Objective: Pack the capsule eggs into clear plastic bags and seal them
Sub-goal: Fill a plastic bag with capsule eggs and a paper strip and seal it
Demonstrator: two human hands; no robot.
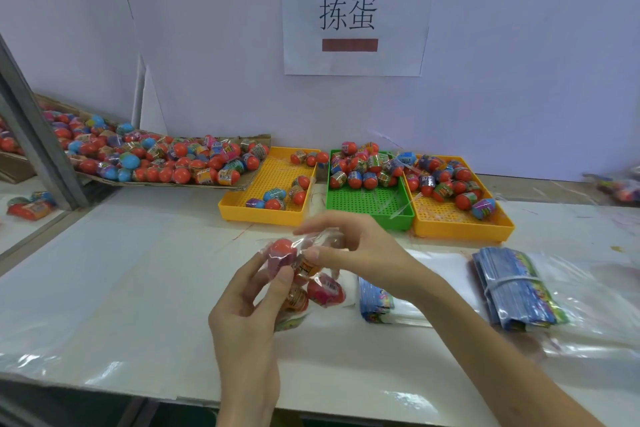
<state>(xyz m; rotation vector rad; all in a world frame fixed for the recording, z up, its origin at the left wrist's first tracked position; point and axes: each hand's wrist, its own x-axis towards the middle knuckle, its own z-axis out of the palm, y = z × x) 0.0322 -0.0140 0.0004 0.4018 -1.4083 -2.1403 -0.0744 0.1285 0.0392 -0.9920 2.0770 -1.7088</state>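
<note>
We hold a clear bag [304,274] with capsule eggs [325,289] inside, up over the near table [138,288]. Our left hand [249,315] grips the bag's side, and our right hand [353,250] fingers [311,253] pinch its open top (not sealed yet). Next we likely press that top shut.

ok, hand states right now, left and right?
Left hand: holds the clear bag of capsule eggs from below.
Right hand: pinches the top of the same bag.
</note>
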